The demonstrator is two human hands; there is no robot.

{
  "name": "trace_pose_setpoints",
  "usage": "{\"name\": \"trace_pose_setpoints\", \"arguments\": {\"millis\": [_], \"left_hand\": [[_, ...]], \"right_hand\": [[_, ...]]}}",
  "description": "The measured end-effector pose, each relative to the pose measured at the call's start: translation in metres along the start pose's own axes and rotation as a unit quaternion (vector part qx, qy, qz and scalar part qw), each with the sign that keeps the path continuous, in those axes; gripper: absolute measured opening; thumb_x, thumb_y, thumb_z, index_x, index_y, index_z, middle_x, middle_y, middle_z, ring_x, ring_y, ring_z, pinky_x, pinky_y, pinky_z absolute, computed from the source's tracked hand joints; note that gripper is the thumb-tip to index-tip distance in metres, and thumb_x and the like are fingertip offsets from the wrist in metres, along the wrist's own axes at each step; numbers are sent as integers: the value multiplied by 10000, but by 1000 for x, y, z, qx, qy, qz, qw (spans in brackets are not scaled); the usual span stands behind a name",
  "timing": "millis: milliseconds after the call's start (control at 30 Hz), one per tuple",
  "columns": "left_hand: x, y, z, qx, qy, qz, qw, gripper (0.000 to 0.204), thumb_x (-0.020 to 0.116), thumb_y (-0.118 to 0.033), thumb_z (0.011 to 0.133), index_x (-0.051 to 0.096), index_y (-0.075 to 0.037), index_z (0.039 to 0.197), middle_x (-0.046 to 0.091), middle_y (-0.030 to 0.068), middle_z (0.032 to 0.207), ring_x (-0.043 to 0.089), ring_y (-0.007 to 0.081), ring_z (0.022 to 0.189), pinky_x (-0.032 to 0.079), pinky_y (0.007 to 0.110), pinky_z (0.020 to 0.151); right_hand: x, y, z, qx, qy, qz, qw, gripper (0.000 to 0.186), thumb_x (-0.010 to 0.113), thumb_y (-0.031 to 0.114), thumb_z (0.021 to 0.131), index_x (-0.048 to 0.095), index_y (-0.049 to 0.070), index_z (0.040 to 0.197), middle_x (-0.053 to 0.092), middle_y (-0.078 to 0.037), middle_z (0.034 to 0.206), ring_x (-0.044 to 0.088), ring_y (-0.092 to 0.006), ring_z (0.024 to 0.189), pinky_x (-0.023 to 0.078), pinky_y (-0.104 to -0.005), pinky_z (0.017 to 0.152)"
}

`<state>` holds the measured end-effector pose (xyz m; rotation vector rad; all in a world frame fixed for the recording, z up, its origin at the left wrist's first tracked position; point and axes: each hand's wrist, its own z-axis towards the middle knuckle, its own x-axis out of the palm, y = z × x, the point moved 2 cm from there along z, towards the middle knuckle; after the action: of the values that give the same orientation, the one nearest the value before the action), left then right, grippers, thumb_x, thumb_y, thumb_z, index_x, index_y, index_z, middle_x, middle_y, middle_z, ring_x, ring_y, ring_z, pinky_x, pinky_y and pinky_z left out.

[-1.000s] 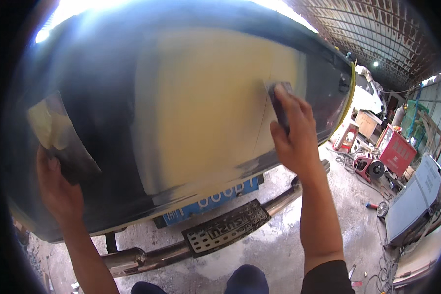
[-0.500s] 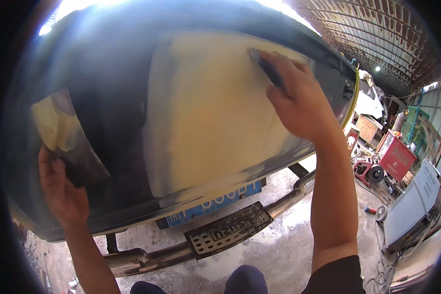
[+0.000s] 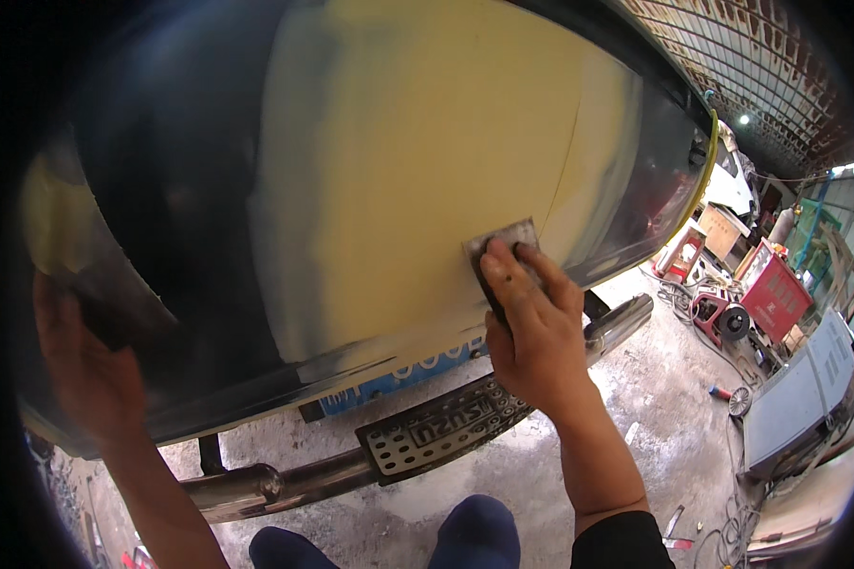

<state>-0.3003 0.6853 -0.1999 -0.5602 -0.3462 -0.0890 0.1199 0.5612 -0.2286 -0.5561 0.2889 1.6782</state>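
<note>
Risks imo: if my R hand (image 3: 541,327) presses spreader (image 3: 500,233) unevenly, corner prob digs in, leaves ridge in patch (image 3: 427,161). If L hand (image 3: 93,375) grip's loose, sheet (image 3: 104,275) could tip, putty (image 3: 57,213) slides off. Grip rn: I've got R closed on spreader, patch's lower right; contact w/ patch likely, can't tell for sure. L closed on sheet's lower end, left of patch, putty up top.

One bare left hand (image 3: 90,370) and one bare right hand (image 3: 541,332): two hands. One thin grey rectangular scraper (image 3: 512,230). One dark curved sheet (image 3: 114,277) bearing one smear of yellow paste (image 3: 59,211). One broad yellow filler patch (image 3: 427,161). One blue rectangular plate (image 3: 351,402). One black perforated metal step (image 3: 389,459). Two knees (image 3: 479,531) in dark-blue cloth.
</note>
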Motion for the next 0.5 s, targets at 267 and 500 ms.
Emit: {"name": "trace_pose_setpoints", "arguments": {"millis": [267, 500], "left_hand": [[-11, -5, 6, -7, 42, -102, 994, 507, 490, -144, 1057, 365, -11, 1530, 504, 159, 1479, 476, 257, 1384, 341, 470, 1181], [7, -2, 3, -9, -3, -32, 999, 512, 515, -121, 1038, 382, 5, 1515, 515, 151, 1457, 494, 239, 1354, 359, 433, 1173]], "right_hand": [[45, -1, -58, -4, -20, -4, 1000, 619, 676, 5, 742, 615, 59, 1356, 597, -101, 1441, 537, -339, 1299, 405, -452, 1029], [32, 5, -77, 25, 18, -18, 999, 612, 674, 12, 755, 604, 49, 1362, 607, -101, 1423, 537, -342, 1286, 393, -459, 1038]]}}
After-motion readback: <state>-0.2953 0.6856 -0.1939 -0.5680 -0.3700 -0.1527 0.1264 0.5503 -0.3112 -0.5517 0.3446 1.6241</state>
